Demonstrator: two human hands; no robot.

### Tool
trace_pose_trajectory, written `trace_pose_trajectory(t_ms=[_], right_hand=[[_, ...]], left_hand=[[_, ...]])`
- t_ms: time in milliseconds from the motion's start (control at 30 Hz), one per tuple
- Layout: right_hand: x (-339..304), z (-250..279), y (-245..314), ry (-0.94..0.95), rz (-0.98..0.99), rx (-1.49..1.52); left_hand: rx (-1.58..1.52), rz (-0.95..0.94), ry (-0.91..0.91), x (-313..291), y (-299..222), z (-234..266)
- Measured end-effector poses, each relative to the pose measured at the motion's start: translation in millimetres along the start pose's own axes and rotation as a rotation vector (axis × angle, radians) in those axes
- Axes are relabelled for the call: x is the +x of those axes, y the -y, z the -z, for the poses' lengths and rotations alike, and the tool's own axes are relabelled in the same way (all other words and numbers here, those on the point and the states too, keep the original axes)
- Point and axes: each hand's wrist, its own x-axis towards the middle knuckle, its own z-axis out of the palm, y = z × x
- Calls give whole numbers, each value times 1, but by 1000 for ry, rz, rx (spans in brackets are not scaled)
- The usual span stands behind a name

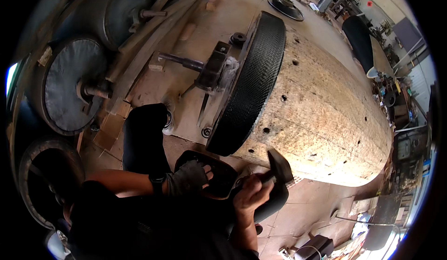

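Drum (321, 116): laid on its side on the floor (223, 23), so its lower flank is reachable.
Black strip (219, 176): pinned flat under the gloved left hand (188, 178), beneath the drum.
Hammer (279, 164): clenched in the right hand (251, 197), head raised against the drum.

Tan drum (321, 116), black textured band (253, 85); dark hammer (278, 166); grey glove (188, 178).
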Motion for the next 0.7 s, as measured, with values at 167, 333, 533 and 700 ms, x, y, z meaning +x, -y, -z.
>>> trace_pose_trajectory(t_ms=[167, 333, 533, 700], right_hand=[[8, -9, -15, 187, 29, -493], [-3, -2, 7, -54, 53, 150], [10, -6, 9, 231, -171, -372], [8, 0, 27, 2, -21, 28]], left_hand=[[132, 36, 134, 6, -9, 4], [109, 92, 77, 9, -14, -1], [161, 51, 88, 12, -21, 11], [201, 19, -5, 15, -16, 6]])
